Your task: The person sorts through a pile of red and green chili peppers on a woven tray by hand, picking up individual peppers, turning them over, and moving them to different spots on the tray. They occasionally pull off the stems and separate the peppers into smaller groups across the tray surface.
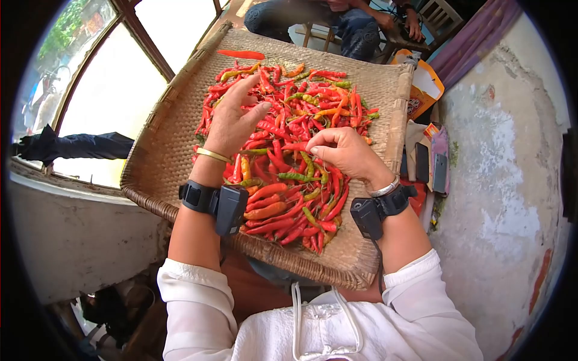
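Red, orange and green chili peppers [280,210] are heaped on a woven tray [162,147] in front of me. Over the heap's left side, my left hand [236,117] is raised with thumb and fingers apart, holding nothing. My right hand [349,153] is over the middle of the heap, thumb and index finger pinched together at the end of a red chili. A single long orange-red chili [242,54] lies near the tray's far left corner, apart from most others.
Beyond the tray's far edge sits another person [355,27]. To the right are an open orange box [424,84] and phones [422,162] beside a rough wall [494,150]. A dark folded umbrella [90,145] lies at the window on the left.
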Action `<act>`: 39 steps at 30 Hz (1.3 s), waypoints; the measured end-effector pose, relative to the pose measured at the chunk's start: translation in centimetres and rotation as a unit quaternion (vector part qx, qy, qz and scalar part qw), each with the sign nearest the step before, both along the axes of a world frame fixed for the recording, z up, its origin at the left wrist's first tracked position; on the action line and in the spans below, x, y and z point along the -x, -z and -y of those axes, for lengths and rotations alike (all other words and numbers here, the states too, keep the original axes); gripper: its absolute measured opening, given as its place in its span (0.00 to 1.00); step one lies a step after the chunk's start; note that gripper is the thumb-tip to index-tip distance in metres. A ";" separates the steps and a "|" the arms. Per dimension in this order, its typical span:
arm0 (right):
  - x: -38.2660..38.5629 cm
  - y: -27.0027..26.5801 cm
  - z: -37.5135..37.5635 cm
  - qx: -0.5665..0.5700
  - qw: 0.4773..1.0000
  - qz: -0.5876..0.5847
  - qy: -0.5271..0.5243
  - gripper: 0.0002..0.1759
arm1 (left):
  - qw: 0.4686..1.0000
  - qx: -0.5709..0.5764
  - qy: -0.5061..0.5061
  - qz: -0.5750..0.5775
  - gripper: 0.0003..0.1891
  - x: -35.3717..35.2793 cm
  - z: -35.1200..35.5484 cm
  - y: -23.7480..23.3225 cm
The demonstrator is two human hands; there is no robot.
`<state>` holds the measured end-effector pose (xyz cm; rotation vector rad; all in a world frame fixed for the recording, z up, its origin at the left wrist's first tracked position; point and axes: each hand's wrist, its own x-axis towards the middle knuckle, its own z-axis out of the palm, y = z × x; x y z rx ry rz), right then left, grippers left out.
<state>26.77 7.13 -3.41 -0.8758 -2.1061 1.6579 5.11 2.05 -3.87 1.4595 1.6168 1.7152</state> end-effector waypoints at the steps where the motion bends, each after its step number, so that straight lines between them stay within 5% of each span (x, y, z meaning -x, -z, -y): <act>1: 0.0 0.0 -0.1 -0.003 1.000 0.000 0.002 0.06 | 0.988 0.063 0.110 -0.085 0.17 -0.7 0.9 -0.4; 3: -0.2 0.0 -0.3 0.087 0.995 -0.053 -0.010 0.06 | 0.940 0.176 0.285 -0.064 0.15 -2.2 1.7 0.1; 11: -1.1 -0.9 0.1 0.192 0.979 -0.062 0.003 0.07 | 0.830 0.371 0.415 0.042 0.08 -2.9 2.1 -1.2; 14: -1.0 -0.9 0.2 0.152 0.981 -0.078 0.092 0.10 | 0.822 0.409 0.383 0.097 0.07 -1.8 1.5 -0.7; 16: -1.2 -0.9 0.0 0.126 0.975 -0.083 0.161 0.13 | 0.874 0.327 0.324 0.157 0.07 -0.5 0.9 0.5; 19: -1.4 -0.7 -0.3 0.089 0.987 -0.064 0.121 0.14 | 0.920 0.149 0.068 0.357 0.09 -0.2 -0.2 0.6; 21: -1.3 -0.5 -0.1 0.084 0.989 -0.058 0.111 0.13 | 0.957 0.162 -0.005 0.242 0.13 1.1 0.2 2.3; 22: -1.1 0.2 -0.2 0.061 0.994 -0.044 0.080 0.12 | 0.982 0.189 -0.015 -0.015 0.14 1.3 0.9 2.7; 23: -1.0 0.7 -0.2 0.037 0.998 -0.029 0.048 0.11 | 0.941 0.202 -0.024 -0.270 0.15 1.3 1.5 3.0; 24: -0.9 0.8 0.0 0.020 0.999 -0.023 0.038 0.11 | 0.896 0.301 -0.004 -0.325 0.16 0.1 2.3 1.5; 25: -0.8 0.8 0.2 0.023 0.999 -0.023 0.040 0.11 | 0.896 0.303 -0.002 -0.325 0.16 -0.2 3.0 1.8; 27: -0.5 0.5 0.6 -0.032 0.999 -0.012 0.026 0.11 | 0.811 0.330 0.053 -0.480 0.15 -0.5 4.1 2.1; 39: 0.1 1.6 1.3 -0.082 0.996 0.010 -0.032 0.11 | 0.758 0.400 0.041 -0.513 0.11 -0.3 4.1 3.3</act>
